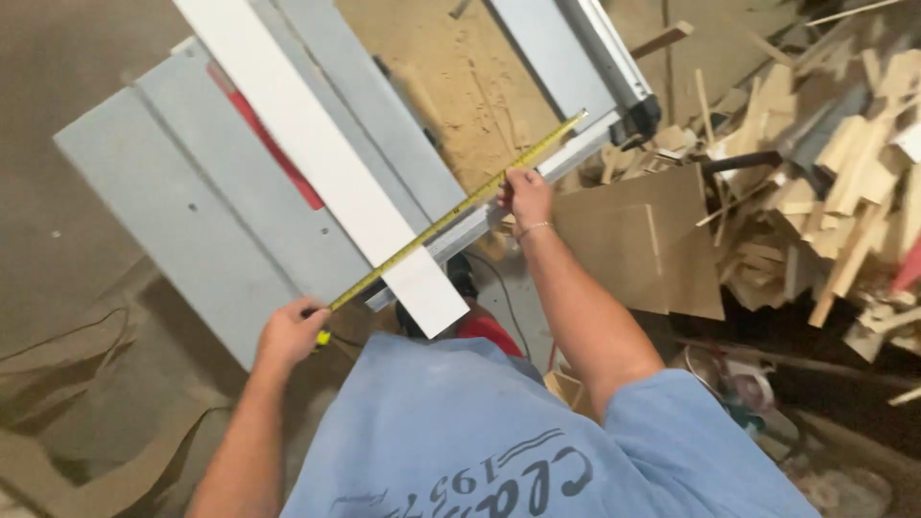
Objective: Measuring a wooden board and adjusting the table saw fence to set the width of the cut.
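A long white board (317, 153) lies across the grey table saw (182, 211), its near end overhanging the front edge. A yellow tape measure blade (451, 216) stretches diagonally across the board's near end. My left hand (288, 331) grips the tape measure case at the saw's front edge. My right hand (526, 197) pinches the blade against the grey fence rail (576, 153), further along to the right. The red throat plate (269, 144) shows beside the board.
A heap of wood offcuts (825, 163) fills the right side. A brown panel (633, 240) leans below my right hand. Sawdust covers the floor (58, 144). A red part of the saw (484, 331) shows under the table.
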